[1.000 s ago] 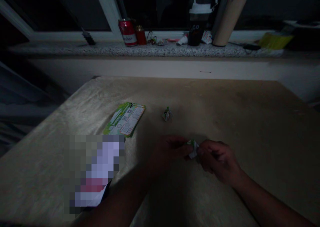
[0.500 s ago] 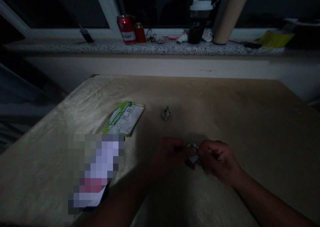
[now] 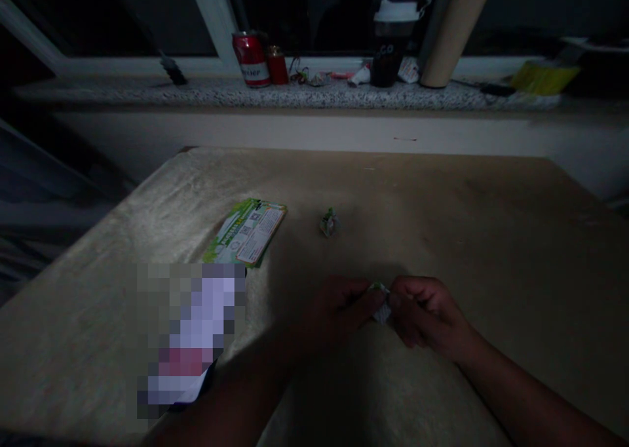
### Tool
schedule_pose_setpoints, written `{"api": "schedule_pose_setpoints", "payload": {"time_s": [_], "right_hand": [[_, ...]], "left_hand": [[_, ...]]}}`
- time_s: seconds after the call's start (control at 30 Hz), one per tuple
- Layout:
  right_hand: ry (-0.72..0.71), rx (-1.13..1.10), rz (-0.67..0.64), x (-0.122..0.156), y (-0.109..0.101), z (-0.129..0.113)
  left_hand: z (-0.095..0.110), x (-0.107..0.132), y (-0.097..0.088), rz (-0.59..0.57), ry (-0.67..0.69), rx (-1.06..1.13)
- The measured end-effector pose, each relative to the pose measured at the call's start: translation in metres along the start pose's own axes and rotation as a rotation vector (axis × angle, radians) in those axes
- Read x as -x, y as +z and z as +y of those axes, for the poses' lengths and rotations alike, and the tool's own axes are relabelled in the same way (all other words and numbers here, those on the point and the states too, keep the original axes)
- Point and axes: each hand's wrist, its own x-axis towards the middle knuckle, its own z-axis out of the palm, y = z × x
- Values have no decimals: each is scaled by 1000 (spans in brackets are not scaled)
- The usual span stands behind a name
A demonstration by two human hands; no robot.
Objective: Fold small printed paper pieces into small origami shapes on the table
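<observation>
Between my hands is a small white-and-green printed piece of paper (image 3: 381, 312), partly covered by fingers. My left hand (image 3: 339, 309) is closed, pinching its left side with the thumb across the front. My right hand (image 3: 427, 312) is also closed, its thumb and fingertips at the paper's right edge. Farther back on the table lies a small crumpled or folded green-and-white piece (image 3: 328, 223), apart from both hands. To its left is a green printed packet (image 3: 250, 232), lying flat; dim light hides finer details.
A phone-like device (image 3: 196, 335), its screen blurred out, lies left of my left forearm. On the stone windowsill (image 3: 314, 96) stand a red can (image 3: 251, 60), a small red container (image 3: 278, 65), a lidded dark cup (image 3: 387, 54) and a tan tube (image 3: 455, 34).
My fingers have shifted slightly around the paper, and more of its printed lower part shows. The things lying on the table have stayed in place.
</observation>
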Motion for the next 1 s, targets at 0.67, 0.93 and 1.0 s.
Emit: {"api": "schedule_pose_setpoints", "payload": {"time_s": [0.67, 0.93, 1.0], "right_hand": [[-7, 3, -22, -1, -2, 5], [57, 49, -14, -2, 1, 1], [81, 17, -19, -1, 2, 1]], "left_hand": [[0, 1, 2, 55, 88, -183], [4, 6, 5, 43, 319, -412], [6, 7, 4, 30, 323, -422]]}}
